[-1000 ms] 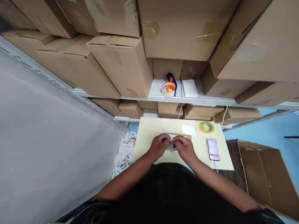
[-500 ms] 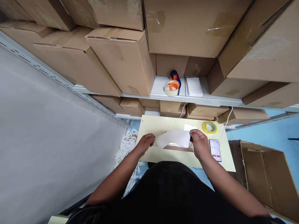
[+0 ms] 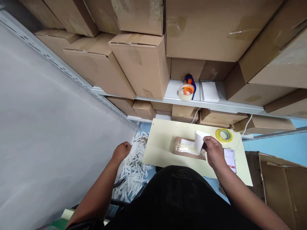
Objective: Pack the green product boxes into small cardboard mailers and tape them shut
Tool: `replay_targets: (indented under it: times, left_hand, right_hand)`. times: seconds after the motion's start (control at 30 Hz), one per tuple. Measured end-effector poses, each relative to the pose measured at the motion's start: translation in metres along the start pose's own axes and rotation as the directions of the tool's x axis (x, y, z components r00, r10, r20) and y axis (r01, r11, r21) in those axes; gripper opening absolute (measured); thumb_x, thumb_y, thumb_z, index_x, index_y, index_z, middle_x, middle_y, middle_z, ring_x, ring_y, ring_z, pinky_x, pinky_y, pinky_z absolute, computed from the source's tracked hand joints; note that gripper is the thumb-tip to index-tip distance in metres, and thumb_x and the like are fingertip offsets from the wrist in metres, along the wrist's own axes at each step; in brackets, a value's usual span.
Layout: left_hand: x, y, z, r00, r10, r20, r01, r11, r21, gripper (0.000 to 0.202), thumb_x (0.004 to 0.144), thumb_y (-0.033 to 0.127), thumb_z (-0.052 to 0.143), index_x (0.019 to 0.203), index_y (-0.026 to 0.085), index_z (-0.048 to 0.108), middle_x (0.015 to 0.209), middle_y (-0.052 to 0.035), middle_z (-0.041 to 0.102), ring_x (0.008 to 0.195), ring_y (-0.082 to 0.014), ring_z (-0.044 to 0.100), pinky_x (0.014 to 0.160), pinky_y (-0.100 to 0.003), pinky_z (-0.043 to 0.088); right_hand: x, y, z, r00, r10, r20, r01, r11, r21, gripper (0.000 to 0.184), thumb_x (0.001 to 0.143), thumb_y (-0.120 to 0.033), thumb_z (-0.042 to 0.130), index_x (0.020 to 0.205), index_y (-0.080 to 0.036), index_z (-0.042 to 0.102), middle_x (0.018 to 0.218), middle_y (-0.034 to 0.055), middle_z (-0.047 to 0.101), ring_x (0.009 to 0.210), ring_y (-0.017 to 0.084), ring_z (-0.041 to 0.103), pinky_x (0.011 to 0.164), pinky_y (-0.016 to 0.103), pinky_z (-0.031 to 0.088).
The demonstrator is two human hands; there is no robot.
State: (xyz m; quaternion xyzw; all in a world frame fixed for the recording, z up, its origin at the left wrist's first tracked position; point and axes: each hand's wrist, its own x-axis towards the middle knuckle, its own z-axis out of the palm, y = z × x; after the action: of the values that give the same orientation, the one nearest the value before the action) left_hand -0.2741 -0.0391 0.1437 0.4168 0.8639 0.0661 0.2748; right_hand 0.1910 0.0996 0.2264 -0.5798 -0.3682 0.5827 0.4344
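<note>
My right hand (image 3: 213,153) pinches a white label (image 3: 198,141) by its right end, one end lifted and the other touching a flat brown parcel (image 3: 189,149) wrapped in clear film on the pale yellow table (image 3: 163,140). My left hand (image 3: 122,150) is out to the left, off the table, over a heap of white paper strips (image 3: 133,166) on the floor. Its fingers are curled round a white strip of backing paper (image 3: 134,147).
A roll of yellow tape (image 3: 224,135) and a phone (image 3: 230,156) lie right of the parcel. A tape dispenser (image 3: 187,89) and a white box (image 3: 209,92) sit on the shelf behind, among stacked cardboard boxes (image 3: 141,64). An open carton (image 3: 285,188) stands at the right.
The hands were together over the parcel, then pulled apart. The left hand swung off the table to the left over the strip heap; the right hand stayed holding the label by the parcel.
</note>
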Motion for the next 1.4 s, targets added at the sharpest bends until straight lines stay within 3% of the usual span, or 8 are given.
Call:
replay_targets:
  times: [0.17,0.33,0.57,0.67,0.8,0.97,1.17,1.4]
  left_hand:
    - [0.025,-0.027,-0.005,0.988,-0.132,-0.075,0.143,0.976,0.165,0.031,0.086,0.033,0.051,0.104,0.017,0.072,0.106,-0.0146,0.075,0.102,-0.0305,0.066,0.080,-0.032,0.046]
    - [0.041,-0.018,-0.009,0.960,-0.266,-0.083,0.278,0.912,0.303,0.042,0.086,0.027,0.050,0.121,0.010,0.066,0.125,-0.0236,0.068,0.112,-0.0366,0.065,0.087,-0.041,0.050]
    - [0.033,0.039,-0.018,0.971,-0.053,-0.234,0.142,0.914,0.381,0.041,0.094,0.032,0.043,0.121,0.008,0.062,0.118,-0.0235,0.068,0.109,-0.0380,0.065,0.084,-0.044,0.052]
    - [0.005,0.088,-0.023,0.962,0.164,-0.216,-0.101,0.955,0.278,0.038,0.096,0.035,0.046,0.124,0.016,0.062,0.121,-0.0159,0.069,0.107,-0.0295,0.067,0.090,-0.037,0.050]
    - [-0.067,0.176,-0.003,0.809,0.584,-0.066,-0.580,0.811,0.072,0.030,0.099,0.046,0.049,0.106,0.023,0.066,0.109,-0.0060,0.072,0.096,-0.0218,0.068,0.086,-0.031,0.051]
    - [-0.121,0.260,0.039,0.582,0.813,0.024,-0.803,0.570,0.178,0.034,0.090,0.050,0.065,0.102,0.018,0.066,0.102,-0.0103,0.072,0.095,-0.0280,0.068,0.079,-0.038,0.052]
    - [-0.114,0.277,0.059,0.481,0.877,-0.012,-0.849,0.469,0.242,0.010,0.091,0.026,0.059,0.091,0.017,0.064,0.091,-0.0095,0.070,0.089,-0.0263,0.068,0.076,-0.037,0.051]
    - [-0.120,0.281,0.076,0.484,0.875,-0.007,-0.875,0.484,0.001,0.009,0.084,0.016,0.057,0.077,0.020,0.057,0.078,-0.0029,0.066,0.078,-0.0193,0.063,0.070,-0.031,0.046]
  right_hand:
    - [-0.003,0.003,0.008,1.000,-0.004,0.031,0.005,0.999,-0.040,0.022,0.078,-0.041,0.074,0.074,-0.021,0.066,0.057,-0.0020,0.059,0.056,0.016,0.051,0.058,0.029,0.039]
    - [-0.008,0.006,0.012,0.998,-0.014,0.057,0.019,0.996,-0.084,0.022,0.079,-0.042,0.072,0.073,-0.022,0.065,0.058,-0.0016,0.061,0.057,0.016,0.054,0.060,0.029,0.041]
    - [-0.020,0.001,0.013,0.997,0.015,0.080,-0.010,0.998,-0.062,0.023,0.082,-0.043,0.070,0.074,-0.022,0.065,0.057,-0.0011,0.062,0.057,0.016,0.055,0.062,0.029,0.043]
    - [-0.024,0.001,0.015,0.997,0.017,0.076,-0.015,1.000,-0.027,0.025,0.083,-0.044,0.071,0.075,-0.022,0.065,0.057,-0.0012,0.063,0.056,0.015,0.055,0.061,0.029,0.044]
    - [-0.026,0.009,0.024,0.998,0.021,0.056,-0.024,0.998,0.055,0.027,0.083,-0.047,0.072,0.078,-0.022,0.065,0.063,-0.0001,0.067,0.058,0.016,0.058,0.063,0.030,0.048]
    - [-0.027,0.018,0.029,1.000,0.002,0.031,-0.005,0.997,0.083,0.028,0.084,-0.049,0.072,0.080,-0.022,0.066,0.067,0.0005,0.069,0.062,0.018,0.064,0.068,0.033,0.053]
    - [-0.032,0.020,0.015,0.999,0.003,0.046,-0.008,0.993,0.116,0.027,0.083,-0.049,0.074,0.083,-0.023,0.068,0.073,0.0023,0.073,0.067,0.020,0.067,0.071,0.035,0.055]
    - [-0.045,0.029,0.004,0.995,0.037,0.096,-0.050,0.989,0.138,0.028,0.083,-0.050,0.074,0.083,-0.022,0.070,0.080,0.0030,0.073,0.070,0.019,0.065,0.074,0.037,0.055]
